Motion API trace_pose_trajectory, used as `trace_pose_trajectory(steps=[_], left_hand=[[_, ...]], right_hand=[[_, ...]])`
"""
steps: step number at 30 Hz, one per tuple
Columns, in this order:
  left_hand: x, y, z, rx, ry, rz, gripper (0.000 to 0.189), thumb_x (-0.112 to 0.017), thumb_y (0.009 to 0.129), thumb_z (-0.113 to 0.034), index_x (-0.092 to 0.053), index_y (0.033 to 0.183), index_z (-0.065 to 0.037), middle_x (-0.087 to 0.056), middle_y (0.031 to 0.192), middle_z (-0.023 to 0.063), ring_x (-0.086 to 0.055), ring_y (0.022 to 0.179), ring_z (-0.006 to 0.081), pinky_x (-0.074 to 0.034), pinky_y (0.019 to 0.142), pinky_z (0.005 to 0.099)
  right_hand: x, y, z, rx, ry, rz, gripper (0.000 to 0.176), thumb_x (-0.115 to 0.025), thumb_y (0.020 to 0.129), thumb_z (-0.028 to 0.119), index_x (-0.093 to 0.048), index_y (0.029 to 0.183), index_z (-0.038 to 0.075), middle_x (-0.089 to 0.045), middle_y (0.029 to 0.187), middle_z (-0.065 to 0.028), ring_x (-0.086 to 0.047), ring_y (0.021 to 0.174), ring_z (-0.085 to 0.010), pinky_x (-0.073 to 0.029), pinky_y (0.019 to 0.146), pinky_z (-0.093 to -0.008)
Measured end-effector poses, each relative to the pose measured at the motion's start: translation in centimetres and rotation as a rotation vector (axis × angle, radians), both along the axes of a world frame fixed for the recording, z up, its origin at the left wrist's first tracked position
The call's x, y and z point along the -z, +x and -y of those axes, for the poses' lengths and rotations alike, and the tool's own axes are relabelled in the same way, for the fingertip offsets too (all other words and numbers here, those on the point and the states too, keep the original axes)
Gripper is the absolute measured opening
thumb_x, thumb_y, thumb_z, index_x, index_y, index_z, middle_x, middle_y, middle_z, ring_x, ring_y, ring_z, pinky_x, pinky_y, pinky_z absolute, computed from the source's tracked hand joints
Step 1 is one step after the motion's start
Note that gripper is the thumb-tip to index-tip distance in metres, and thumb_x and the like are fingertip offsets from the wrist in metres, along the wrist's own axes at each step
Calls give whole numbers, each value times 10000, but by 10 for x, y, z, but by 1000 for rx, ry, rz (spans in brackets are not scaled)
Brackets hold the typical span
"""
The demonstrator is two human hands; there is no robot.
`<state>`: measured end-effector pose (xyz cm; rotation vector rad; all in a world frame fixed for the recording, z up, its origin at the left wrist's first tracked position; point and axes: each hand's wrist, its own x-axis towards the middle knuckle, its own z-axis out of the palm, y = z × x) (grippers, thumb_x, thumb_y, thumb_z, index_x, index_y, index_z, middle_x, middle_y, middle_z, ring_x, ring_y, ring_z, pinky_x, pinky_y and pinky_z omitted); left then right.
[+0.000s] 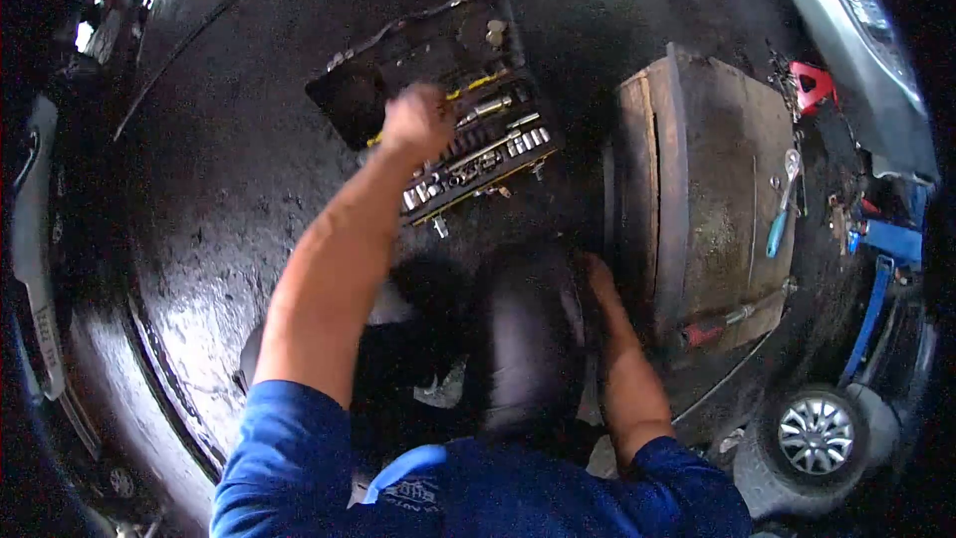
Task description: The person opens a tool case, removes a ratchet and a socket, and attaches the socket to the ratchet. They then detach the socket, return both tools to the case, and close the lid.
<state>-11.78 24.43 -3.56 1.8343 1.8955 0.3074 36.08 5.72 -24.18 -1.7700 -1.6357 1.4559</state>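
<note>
My left hand (416, 120) reaches out over an open black socket set case (334, 100), at the hinge side between lid and tray. It is smeared by motion and its fingers are mostly hidden, so I cannot tell what it holds. Rows of silver sockets (528, 142) and a long bar (483, 159) lie in the tray. Beside my bent right knee (523, 339) rests my right hand (599, 277), its fingers hidden by the leg and shadow.
To the right stands a worn wooden box (732, 169). A ratchet with a teal handle (777, 231) and a red-handled tool (705, 334) lie on it. Farther right are a red stand (812, 88), a blue metal piece (891, 239) and a wheel (817, 433). Vehicle bodywork borders both sides.
</note>
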Motion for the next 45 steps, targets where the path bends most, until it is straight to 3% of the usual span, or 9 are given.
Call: trace_pose_trajectory(steps=[2, 8, 11, 14, 18, 20, 23, 35, 45], left_hand=[[-31, -25, -1, -179, 327, 28, 369, -593, 846, -373, -604, 1097, -102, -553, 1227, 169, -517, 1159, 351, -446, 918, 497], [-59, -100, -5, -472, 308, -260, 667, -621, 808, -402, -419, 1401, -172, -373, 1444, 173, -342, 1334, 384, -304, 1070, 546], [-38, -130, -13, -345, -192, -83, 665, -572, 845, -424, -387, 1417, -140, -324, 1487, 157, -278, 1383, 370, -298, 1100, 506], [0, -132, 1, -160, -36, -122, 671, -572, 845, -416, -384, 1415, -117, -320, 1495, 142, -275, 1386, 368, -305, 1107, 491], [-3, -126, 12, -229, 15, -197, 669, -561, 832, -338, -366, 1433, -119, -281, 1522, 125, -236, 1405, 366, -288, 1130, 452], [4, -129, 15, -208, 26, -223, 670, -554, 827, -308, -357, 1440, -123, -269, 1528, 121, -226, 1410, 361, -285, 1133, 447], [2, -126, 22, -185, 37, -245, 673, -546, 813, -250, -350, 1446, -132, -242, 1539, 120, -199, 1421, 354, -279, 1138, 441], [-8, -105, 54, -107, 25, -372, 634, -537, 790, -162, -416, 1412, -161, -173, 1554, 152, -114, 1441, 358, -292, 1127, 466], [-53, -77, 78, -179, -26, -316, 481, -543, 821, -197, -566, 1301, -226, -108, 1568, 141, -48, 1454, 343, -306, 1114, 477]], right_hand=[[35, 22, 4, 80, -72, -102, 421, -359, 1008, 301, -578, 1227, 16, -624, 1167, -134, -577, 1087, -254, -431, 957, -386], [44, 22, -6, 163, -223, -131, 323, -447, 952, 186, -601, 1179, 16, -647, 1110, -113, -612, 970, -223, -479, 859, -366], [23, 2, -24, -151, -18, 227, 296, -495, 932, 203, -625, 1143, 41, -654, 1068, -82, -607, 915, -198, -480, 843, -351], [-117, -107, -32, 187, -262, -105, 290, -526, 914, 231, -641, 1113, 54, -660, 1051, -67, -612, 915, -200, -476, 844, -348], [-41, -84, -46, 78, -59, -75, 274, -553, 905, 215, -643, 1102, 47, -659, 1049, -73, -613, 927, -209, -470, 870, -336], [-38, -85, -53, 53, -152, -143, 391, -636, 892, 321, -614, 1178, 54, -613, 1230, -121, -566, 1156, -277, -404, 1037, -376], [-105, -121, -60, -286, 267, 163, 278, -579, 924, 153, -614, 1183, 59, -646, 1113, -81, -611, 965, -231, -449, 942, -338], [-137, -168, -86, -406, 45, 83, 537, -657, 868, 353, -527, 1304, 67, -638, 1121, -127, -608, 985, -242, -453, 923, -356], [-146, -188, -86, -505, 61, 96, 518, -659, 873, 234, -498, 1342, 86, -643, 1118, -85, -614, 991, -211, -449, 916, -335]])
